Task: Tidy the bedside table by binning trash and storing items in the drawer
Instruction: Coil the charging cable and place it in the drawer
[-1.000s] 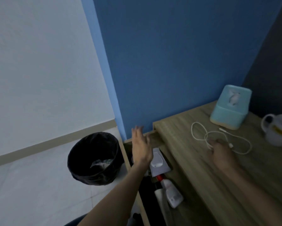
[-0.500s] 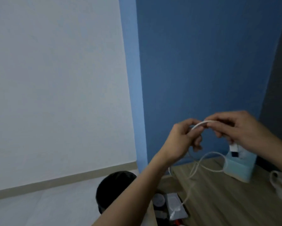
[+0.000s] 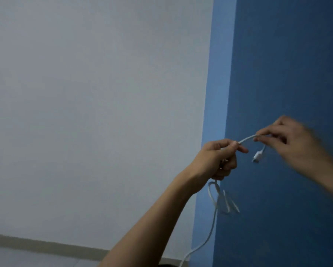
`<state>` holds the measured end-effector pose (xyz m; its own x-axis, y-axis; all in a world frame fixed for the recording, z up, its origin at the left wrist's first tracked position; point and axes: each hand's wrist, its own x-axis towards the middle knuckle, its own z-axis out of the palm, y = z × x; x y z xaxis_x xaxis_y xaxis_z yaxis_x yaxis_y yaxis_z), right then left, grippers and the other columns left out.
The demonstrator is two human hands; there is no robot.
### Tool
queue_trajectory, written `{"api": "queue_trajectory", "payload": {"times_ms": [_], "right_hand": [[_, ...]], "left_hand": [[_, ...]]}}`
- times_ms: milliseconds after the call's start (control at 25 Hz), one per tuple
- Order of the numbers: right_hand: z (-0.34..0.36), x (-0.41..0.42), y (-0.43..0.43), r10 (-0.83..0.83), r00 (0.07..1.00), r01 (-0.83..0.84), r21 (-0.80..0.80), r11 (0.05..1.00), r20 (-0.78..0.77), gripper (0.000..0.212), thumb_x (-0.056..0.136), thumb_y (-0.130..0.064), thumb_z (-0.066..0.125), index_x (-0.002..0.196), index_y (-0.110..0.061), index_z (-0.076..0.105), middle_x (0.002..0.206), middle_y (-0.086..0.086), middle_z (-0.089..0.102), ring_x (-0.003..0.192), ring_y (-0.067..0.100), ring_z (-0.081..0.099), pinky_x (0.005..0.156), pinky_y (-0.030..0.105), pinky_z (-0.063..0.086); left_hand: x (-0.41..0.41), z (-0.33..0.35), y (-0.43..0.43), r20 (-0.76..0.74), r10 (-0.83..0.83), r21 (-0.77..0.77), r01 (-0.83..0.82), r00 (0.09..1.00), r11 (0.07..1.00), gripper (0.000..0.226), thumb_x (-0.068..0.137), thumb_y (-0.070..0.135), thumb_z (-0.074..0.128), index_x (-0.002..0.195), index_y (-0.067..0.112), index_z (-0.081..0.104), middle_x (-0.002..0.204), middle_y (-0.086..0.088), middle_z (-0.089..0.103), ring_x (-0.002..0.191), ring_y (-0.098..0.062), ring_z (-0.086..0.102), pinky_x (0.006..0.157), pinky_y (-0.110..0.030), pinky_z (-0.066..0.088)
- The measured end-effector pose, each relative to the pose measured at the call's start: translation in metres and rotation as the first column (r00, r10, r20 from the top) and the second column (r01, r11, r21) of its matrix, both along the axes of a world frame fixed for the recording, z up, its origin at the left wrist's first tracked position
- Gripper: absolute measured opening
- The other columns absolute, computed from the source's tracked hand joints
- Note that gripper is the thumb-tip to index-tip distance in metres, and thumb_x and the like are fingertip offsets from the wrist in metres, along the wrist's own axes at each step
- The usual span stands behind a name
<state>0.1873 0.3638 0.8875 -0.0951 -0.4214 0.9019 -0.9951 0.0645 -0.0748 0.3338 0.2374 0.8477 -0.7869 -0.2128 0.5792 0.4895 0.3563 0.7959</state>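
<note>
Both hands raised, right of frame: left hand [image 3: 217, 158] fisted round white charging cable [image 3: 213, 224], right hand [image 3: 293, 143] pinching it near dangling plug.

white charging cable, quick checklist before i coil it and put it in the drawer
1. Left hand grips the thin white charging cable: ok.
2. Right hand pinches the cable near its end: ok.
3. White connector plug hangs free below the right hand: ok.
4. Cable's long tail gathered up: not ok, it dangles below the left hand with a loose loop.
5. Drawer open and in reach: cannot tell, out of view.
</note>
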Motion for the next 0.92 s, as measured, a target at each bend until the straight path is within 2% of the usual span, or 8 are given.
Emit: {"api": "queue_trajectory", "payload": {"times_ms": [120, 200, 400, 480, 560, 640, 760, 920], "right_hand": [[0.039, 0.044, -0.004, 0.141, 0.984, -0.121, -0.174, 0.977, 0.108, 0.007, 0.082, -0.013, 0.065, 0.081, -0.011, 0.072, 0.062, 0.010, 0.062, 0.055, 0.012, 0.057, 0.045, 0.003, 0.042], [0.060, 0.059, -0.009, 0.288, 0.931, -0.248, -0.188, 0.950, 0.225, 0.007, 0.083, -0.010, 0.064, 0.085, -0.009, 0.071, 0.052, 0.005, 0.064, 0.044, 0.007, 0.059, 0.046, 0.008, 0.051], [0.093, 0.080, -0.020, 0.519, 0.791, -0.418, -0.331, 0.846, 0.325, 0.011, 0.088, -0.004, 0.055, 0.087, -0.010, 0.065, 0.044, -0.012, 0.065, 0.045, 0.003, 0.063, 0.054, 0.012, 0.055], [0.103, 0.080, -0.018, 0.600, 0.708, -0.455, -0.410, 0.791, 0.372, 0.007, 0.087, -0.014, 0.058, 0.083, -0.011, 0.063, 0.041, -0.014, 0.063, 0.044, 0.001, 0.062, 0.052, 0.009, 0.053], [0.112, 0.071, -0.017, 0.648, 0.632, -0.451, -0.479, 0.753, 0.424, 0.027, 0.070, -0.038, 0.067, 0.076, -0.012, 0.061, 0.037, -0.015, 0.059, 0.042, -0.001, 0.060, 0.049, 0.008, 0.051], [0.117, 0.057, -0.022, 0.539, 0.676, -0.337, -0.439, 0.833, 0.502, 0.025, 0.077, -0.030, 0.066, 0.086, -0.007, 0.062, 0.034, -0.014, 0.057, 0.036, 0.001, 0.057, 0.040, 0.008, 0.048], [0.115, 0.043, -0.039, 0.217, 0.796, -0.155, -0.156, 0.976, 0.565, 0.012, 0.084, -0.010, 0.061, 0.094, -0.005, 0.066, 0.052, 0.003, 0.058, 0.045, 0.014, 0.053, 0.031, 0.013, 0.046], [0.107, 0.055, -0.053, 0.040, 0.772, -0.128, 0.094, 0.987, 0.634, 0.011, 0.079, -0.010, 0.066, 0.089, -0.004, 0.065, 0.083, 0.014, 0.056, 0.063, 0.020, 0.050, 0.039, 0.018, 0.052]], "left_hand": [[0.041, 0.015, 0.001, 0.009, -0.048, -0.024, 0.048, 0.999, 0.999, 0.029, 0.101, 0.020, 0.033, 0.084, 0.016, 0.055, 0.042, 0.011, 0.036, 0.034, -0.002, 0.025, 0.034, -0.012, 0.019], [0.065, 0.017, -0.003, 0.005, -0.043, -0.050, 0.044, 0.999, 0.998, 0.026, 0.101, 0.017, 0.035, 0.084, 0.016, 0.055, 0.043, 0.011, 0.037, 0.035, -0.002, 0.029, 0.037, -0.012, 0.024], [0.107, 0.011, -0.029, 0.087, 0.074, -0.220, -0.054, 0.993, 0.974, 0.025, 0.094, -0.002, 0.043, 0.078, 0.014, 0.054, 0.051, 0.001, 0.056, 0.046, -0.007, 0.056, 0.050, -0.013, 0.044], [0.119, 0.004, -0.044, 0.151, 0.182, -0.279, -0.135, 0.972, 0.951, 0.026, 0.092, -0.005, 0.045, 0.075, 0.013, 0.053, 0.056, -0.005, 0.058, 0.049, -0.007, 0.060, 0.053, -0.014, 0.046], [0.130, -0.007, -0.062, 0.212, 0.335, -0.356, -0.246, 0.918, 0.901, 0.028, 0.093, 0.000, 0.046, 0.071, 0.016, 0.051, 0.058, -0.004, 0.060, 0.053, -0.008, 0.061, 0.060, -0.020, 0.049], [0.139, -0.013, -0.075, 0.178, 0.454, -0.349, -0.375, 0.873, 0.859, 0.028, 0.096, 0.006, 0.043, 0.070, 0.016, 0.050, 0.055, -0.004, 0.056, 0.051, -0.011, 0.058, 0.059, -0.024, 0.051], [0.148, 0.004, -0.080, 0.044, 0.538, -0.234, -0.515, 0.842, 0.824, 0.027, 0.099, 0.012, 0.038, 0.075, 0.011, 0.051, 0.049, -0.004, 0.044, 0.041, -0.011, 0.053, 0.046, -0.021, 0.050], [0.144, 0.043, -0.077, -0.065, 0.623, -0.184, -0.623, 0.779, 0.760, 0.026, 0.100, 0.019, 0.037, 0.085, 0.010, 0.057, 0.056, -0.003, 0.037, 0.037, -0.008, 0.033, 0.037, -0.014, 0.026]]}}
